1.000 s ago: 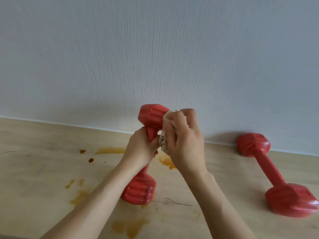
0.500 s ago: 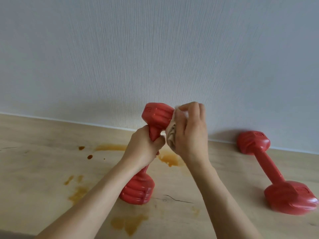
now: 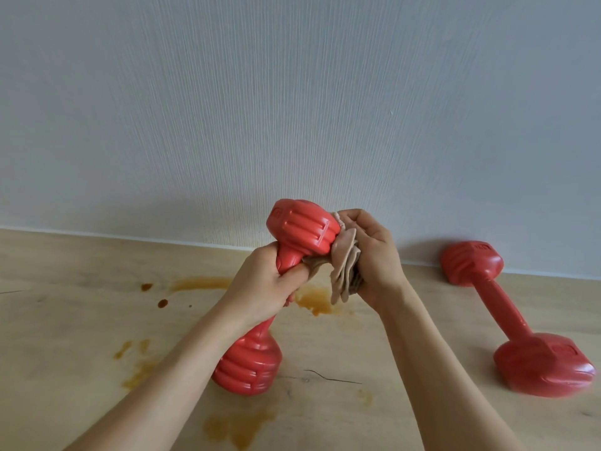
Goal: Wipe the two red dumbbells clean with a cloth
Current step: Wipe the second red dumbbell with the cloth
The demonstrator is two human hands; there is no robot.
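One red dumbbell [image 3: 302, 227] stands tilted on its lower head on the wooden floor, near the middle. My left hand [image 3: 266, 284] grips its handle just under the upper head. My right hand [image 3: 372, 255] holds a folded beige cloth [image 3: 344, 271] against the right side of that upper head. The second red dumbbell [image 3: 500, 304] lies flat on the floor to the right, one head near the wall, nobody touching it.
Brown liquid stains [image 3: 312, 299] are spread over the wooden floor [image 3: 65, 320] around and in front of the held dumbbell. A pale textured wall [image 3: 292, 109] rises right behind both dumbbells.
My right hand with the cloth has slid from over the top of the dumbbell head down to its right side, uncovering the head. My left hand keeps its grip on the handle.
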